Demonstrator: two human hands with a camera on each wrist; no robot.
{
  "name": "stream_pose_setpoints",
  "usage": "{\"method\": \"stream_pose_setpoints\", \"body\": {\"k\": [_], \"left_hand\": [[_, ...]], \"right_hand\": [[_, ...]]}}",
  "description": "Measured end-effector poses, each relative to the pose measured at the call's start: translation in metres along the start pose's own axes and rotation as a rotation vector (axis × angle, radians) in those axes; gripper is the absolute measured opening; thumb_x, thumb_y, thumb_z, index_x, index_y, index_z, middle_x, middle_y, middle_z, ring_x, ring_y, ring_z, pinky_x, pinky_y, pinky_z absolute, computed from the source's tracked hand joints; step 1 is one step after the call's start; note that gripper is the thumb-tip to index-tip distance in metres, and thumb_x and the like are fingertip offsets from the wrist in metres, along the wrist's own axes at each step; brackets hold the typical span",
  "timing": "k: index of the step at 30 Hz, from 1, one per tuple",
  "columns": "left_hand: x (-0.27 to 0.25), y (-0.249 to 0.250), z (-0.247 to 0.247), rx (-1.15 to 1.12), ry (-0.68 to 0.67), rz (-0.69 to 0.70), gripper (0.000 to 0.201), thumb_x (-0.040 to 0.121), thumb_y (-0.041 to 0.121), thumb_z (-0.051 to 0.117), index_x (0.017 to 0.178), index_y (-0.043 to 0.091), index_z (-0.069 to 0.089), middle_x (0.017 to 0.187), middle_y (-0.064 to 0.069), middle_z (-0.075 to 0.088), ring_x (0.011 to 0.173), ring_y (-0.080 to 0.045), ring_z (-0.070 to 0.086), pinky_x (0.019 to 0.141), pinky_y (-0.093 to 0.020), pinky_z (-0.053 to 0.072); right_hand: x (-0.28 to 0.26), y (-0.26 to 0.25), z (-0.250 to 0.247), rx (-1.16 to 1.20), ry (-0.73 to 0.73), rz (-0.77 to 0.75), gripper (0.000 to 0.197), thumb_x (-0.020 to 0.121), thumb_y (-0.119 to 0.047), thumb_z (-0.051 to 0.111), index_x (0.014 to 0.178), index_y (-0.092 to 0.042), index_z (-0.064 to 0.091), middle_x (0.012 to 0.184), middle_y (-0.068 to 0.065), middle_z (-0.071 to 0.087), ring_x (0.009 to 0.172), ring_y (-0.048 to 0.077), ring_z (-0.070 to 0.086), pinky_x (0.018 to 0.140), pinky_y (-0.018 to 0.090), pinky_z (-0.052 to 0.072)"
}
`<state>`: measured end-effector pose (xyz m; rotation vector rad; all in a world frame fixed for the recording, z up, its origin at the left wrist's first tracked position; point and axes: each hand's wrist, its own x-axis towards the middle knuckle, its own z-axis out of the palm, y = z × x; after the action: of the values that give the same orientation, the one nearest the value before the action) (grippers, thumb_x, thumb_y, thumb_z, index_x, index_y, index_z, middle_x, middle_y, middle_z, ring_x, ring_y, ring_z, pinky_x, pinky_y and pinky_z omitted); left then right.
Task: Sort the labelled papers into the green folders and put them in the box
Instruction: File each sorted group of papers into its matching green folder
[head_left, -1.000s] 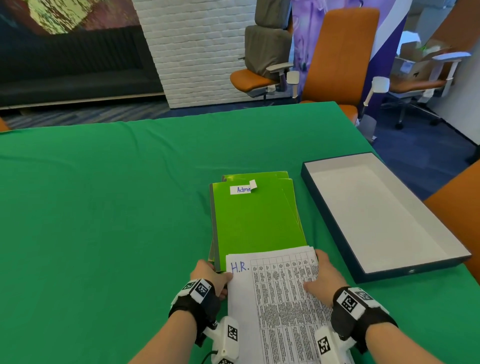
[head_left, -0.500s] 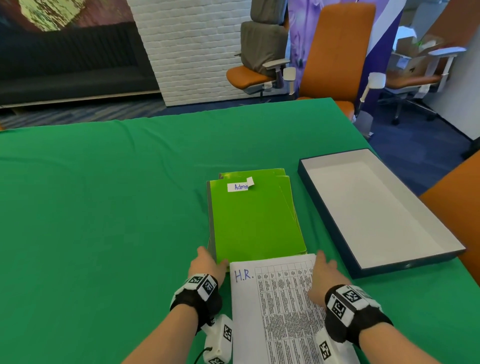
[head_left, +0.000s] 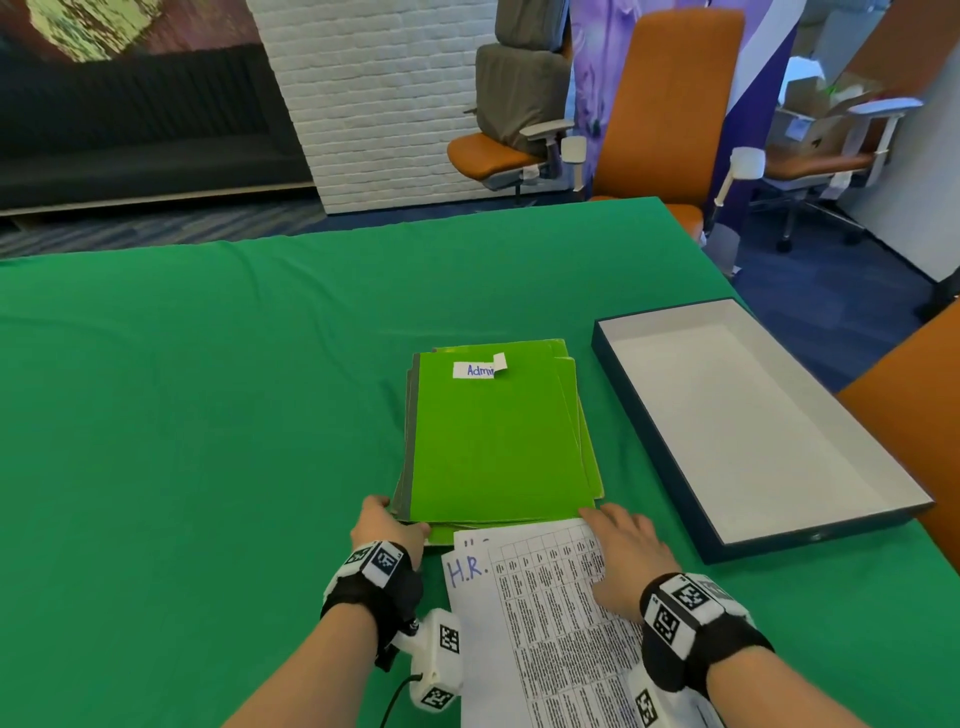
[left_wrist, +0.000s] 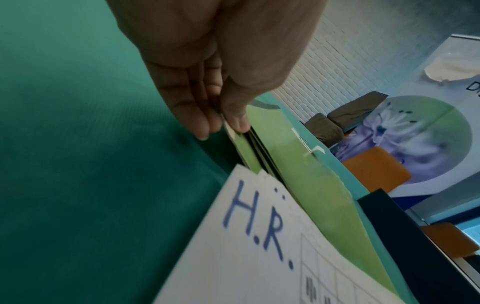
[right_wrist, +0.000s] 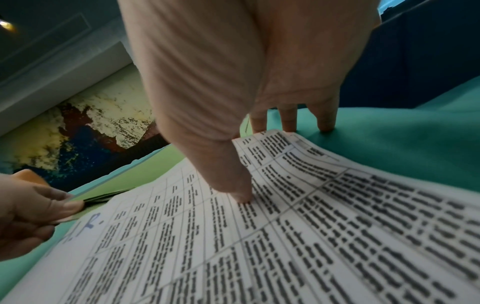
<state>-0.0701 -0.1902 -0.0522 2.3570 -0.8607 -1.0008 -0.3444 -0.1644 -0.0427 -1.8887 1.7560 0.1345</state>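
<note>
A stack of green folders (head_left: 493, 441) lies mid-table, and the top one carries an "Admin" label (head_left: 479, 370). Just in front of it lie the papers (head_left: 540, 613) marked "H.R." (left_wrist: 259, 222). My left hand (head_left: 384, 525) pinches the near-left corner of a folder cover (left_wrist: 242, 152) between thumb and fingers (left_wrist: 202, 123). My right hand (head_left: 623, 556) rests on the papers' far right corner. Its thumb (right_wrist: 241, 195) presses the sheet, and its straight fingers (right_wrist: 324, 119) reach past the sheet's far edge to the cloth. The dark box (head_left: 649, 441) with a white inside stands empty to the right.
A green cloth (head_left: 208, 415) covers the table. An orange chair back (head_left: 914, 415) rises just right of the box. More chairs (head_left: 670, 104) stand beyond the far edge.
The H.R. papers have slid towards me, off the folder stack. My left hand has moved onto the stack's near-left corner and taken a folder cover.
</note>
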Motion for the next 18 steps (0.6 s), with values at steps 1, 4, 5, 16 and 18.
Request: {"method": "stream_pose_setpoints", "body": {"k": [1,4,5,16,18], "left_hand": [[0.002,0.0,-0.003,-0.002,0.002,0.01,0.06,0.075,0.014,0.076,0.127,0.016,0.046,0.103,-0.012,0.065,0.08,-0.029,0.067,0.072,-0.042,0.059],[0.004,0.0,-0.01,-0.055,-0.022,0.0,0.043,0.084,0.012,0.06,0.125,0.015,0.049,0.095,-0.012,0.065,0.074,-0.029,0.067,0.068,-0.044,0.059],[0.005,0.001,-0.01,-0.078,-0.042,-0.01,0.04,0.086,0.017,0.054,0.125,0.014,0.048,0.096,-0.013,0.063,0.077,-0.03,0.066,0.071,-0.047,0.059],[0.013,0.001,-0.012,0.064,0.071,0.026,0.04,0.08,0.029,0.07,0.11,0.003,0.061,0.095,-0.017,0.068,0.082,-0.035,0.067,0.075,-0.043,0.058],[0.012,0.0,-0.02,0.095,0.123,0.06,0.038,0.083,0.03,0.066,0.112,0.006,0.063,0.1,-0.016,0.069,0.089,-0.034,0.065,0.08,-0.039,0.055]], "right_hand": [[0.0,0.0,0.001,0.01,0.009,-0.001,0.086,0.074,-0.011,0.061,0.145,-0.032,0.018,0.152,-0.006,0.017,0.137,0.024,0.02,0.112,0.049,0.028],[0.001,0.0,0.002,0.018,0.02,-0.006,0.083,0.074,-0.011,0.061,0.143,-0.034,0.021,0.15,-0.006,0.019,0.137,0.024,0.02,0.112,0.049,0.027],[0.001,-0.001,0.003,0.02,0.02,-0.007,0.082,0.074,-0.01,0.061,0.142,-0.034,0.022,0.15,-0.006,0.02,0.136,0.024,0.02,0.112,0.049,0.027],[0.0,-0.001,0.005,0.044,0.011,-0.007,0.078,0.074,-0.015,0.062,0.139,-0.036,0.025,0.149,-0.005,0.021,0.139,0.025,0.016,0.114,0.055,0.018],[0.0,-0.003,0.006,0.036,0.004,0.001,0.08,0.073,-0.014,0.062,0.14,-0.036,0.024,0.15,-0.004,0.019,0.14,0.026,0.014,0.114,0.056,0.016]]}}
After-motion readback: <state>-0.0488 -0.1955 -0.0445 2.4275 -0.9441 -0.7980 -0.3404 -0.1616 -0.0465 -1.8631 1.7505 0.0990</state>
